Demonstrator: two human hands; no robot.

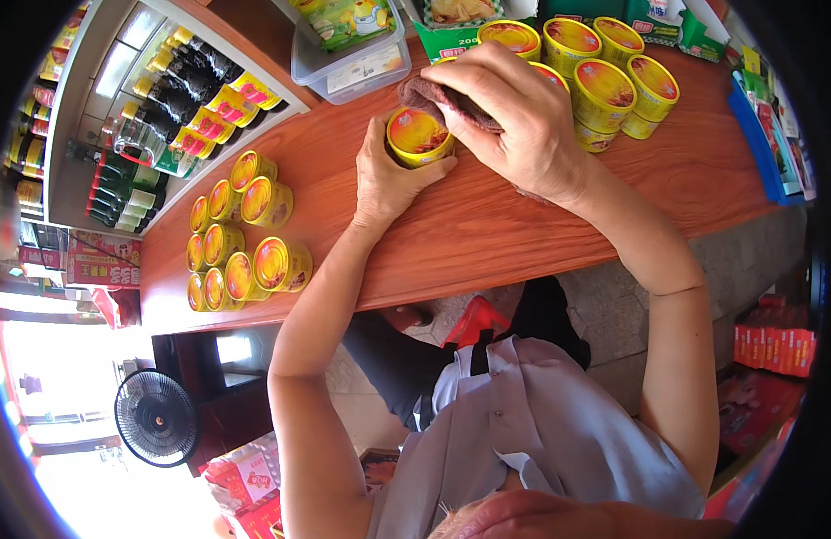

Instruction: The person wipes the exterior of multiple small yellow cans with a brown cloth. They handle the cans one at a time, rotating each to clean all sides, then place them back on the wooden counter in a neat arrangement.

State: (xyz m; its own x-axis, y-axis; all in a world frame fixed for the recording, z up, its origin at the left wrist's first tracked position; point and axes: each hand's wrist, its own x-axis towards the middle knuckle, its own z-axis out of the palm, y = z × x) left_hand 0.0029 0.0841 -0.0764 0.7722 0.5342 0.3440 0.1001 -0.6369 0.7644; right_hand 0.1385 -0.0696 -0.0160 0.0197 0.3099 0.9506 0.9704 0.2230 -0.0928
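From my end, the left hand (388, 175) has its fingers curled around the side of a yellow can (419, 137) over the desk (487, 223), between rows of cans (223, 243) and a cluster of cans (604, 87). I can't tell whether its base touches down. The fingers of the right hand (530, 126) are clamped on a soft-looking brown cloth (440, 101). I'd expect the can to be fairly light, stiff and smooth, perhaps slippery; I'd grip around its wall, below the lid.
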